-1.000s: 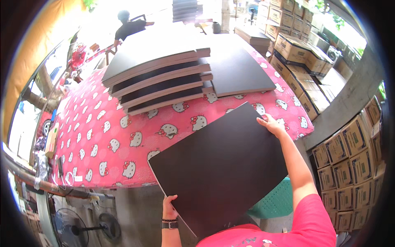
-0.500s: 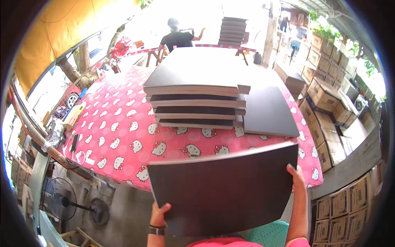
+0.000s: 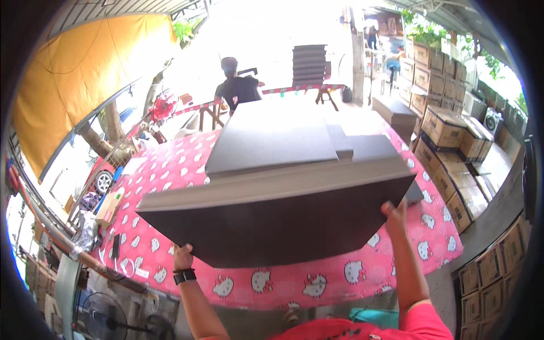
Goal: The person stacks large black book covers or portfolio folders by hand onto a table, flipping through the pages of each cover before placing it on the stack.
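Over pink tablecloth (image 3: 289,290), left hand (image 3: 183,257) and right hand (image 3: 396,219) grip one black board (image 3: 272,226).

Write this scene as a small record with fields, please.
Held: black-faced rectangular panel, pale edge uppermost, tilted
Left hand: grips panel's lower left edge
Right hand: grips panel's lower right edge
Table cover: pink, cat-face print
On cover: more flat panels beyond the held one
Right side: stacked cardboard boxes
Background: person in dark shirt

The black panel (image 3: 272,232) (its pale edge (image 3: 272,187) broader) has moved over the table (image 3: 289,283).
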Demonstrator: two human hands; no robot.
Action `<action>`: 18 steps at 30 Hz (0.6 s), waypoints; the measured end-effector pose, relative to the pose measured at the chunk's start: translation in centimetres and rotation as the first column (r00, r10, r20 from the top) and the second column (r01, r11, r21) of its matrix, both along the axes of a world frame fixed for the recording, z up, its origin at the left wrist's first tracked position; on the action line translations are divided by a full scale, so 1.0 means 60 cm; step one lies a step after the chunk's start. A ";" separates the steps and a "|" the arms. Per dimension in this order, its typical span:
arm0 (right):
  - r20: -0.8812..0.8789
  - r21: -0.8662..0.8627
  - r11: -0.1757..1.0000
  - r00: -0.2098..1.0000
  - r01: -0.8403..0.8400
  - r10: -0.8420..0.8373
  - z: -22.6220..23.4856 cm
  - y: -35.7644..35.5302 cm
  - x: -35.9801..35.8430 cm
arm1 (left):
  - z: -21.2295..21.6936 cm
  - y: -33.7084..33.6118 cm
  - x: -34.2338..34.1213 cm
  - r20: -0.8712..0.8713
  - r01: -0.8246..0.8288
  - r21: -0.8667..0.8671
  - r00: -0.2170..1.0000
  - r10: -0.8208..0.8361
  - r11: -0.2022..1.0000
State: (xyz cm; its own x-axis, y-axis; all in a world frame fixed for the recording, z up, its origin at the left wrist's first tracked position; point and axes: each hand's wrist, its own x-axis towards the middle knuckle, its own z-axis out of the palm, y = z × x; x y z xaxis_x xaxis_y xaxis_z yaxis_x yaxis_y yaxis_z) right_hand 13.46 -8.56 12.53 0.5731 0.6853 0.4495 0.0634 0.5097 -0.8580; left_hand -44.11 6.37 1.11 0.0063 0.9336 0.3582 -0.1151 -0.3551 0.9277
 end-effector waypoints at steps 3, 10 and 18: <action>-0.028 -0.018 0.996 0.996 -0.087 0.087 -0.073 0.004 0.018 | 0.026 0.044 0.089 0.218 0.120 -0.068 0.971 -0.102 0.990; -0.173 -0.079 0.978 0.968 -0.195 0.179 -0.147 -0.044 0.073 | -0.065 0.069 -0.005 -0.214 -0.017 0.117 0.976 0.042 0.993; 0.009 -0.133 0.965 0.973 -0.228 0.231 -0.029 -0.012 0.007 | -0.028 0.048 0.016 -0.330 -0.380 -0.058 0.880 0.342 0.923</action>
